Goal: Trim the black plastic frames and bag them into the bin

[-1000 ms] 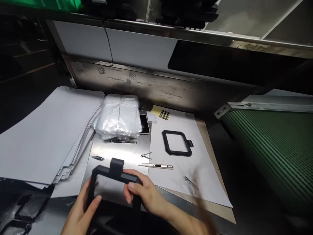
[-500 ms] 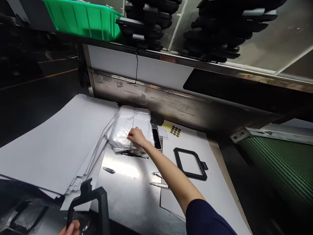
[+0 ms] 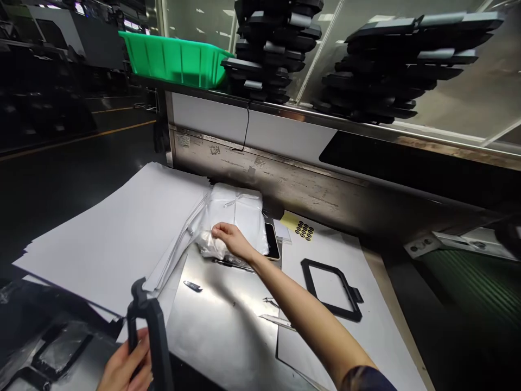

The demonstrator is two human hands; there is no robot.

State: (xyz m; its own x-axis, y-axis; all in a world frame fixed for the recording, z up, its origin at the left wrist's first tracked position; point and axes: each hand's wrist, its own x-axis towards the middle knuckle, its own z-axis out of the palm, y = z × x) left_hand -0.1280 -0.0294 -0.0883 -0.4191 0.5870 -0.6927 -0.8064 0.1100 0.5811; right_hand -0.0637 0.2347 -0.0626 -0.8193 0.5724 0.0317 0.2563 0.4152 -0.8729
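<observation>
Your left hand (image 3: 129,363) is clamped on the frame (image 3: 159,342) at the lower left of the view, tab (image 3: 139,293) upward. Your right hand (image 3: 233,240), near the centre of the view, has its fingertips pinched together on the bags (image 3: 249,206), which lie on the worktop (image 3: 222,339). Treat the frame as light and stiff, probably plastic; grip a side bar and keep load off the tab, likely its weakest part. Treat the bags as limp, slippery and easily torn; pinch at an edge.
</observation>
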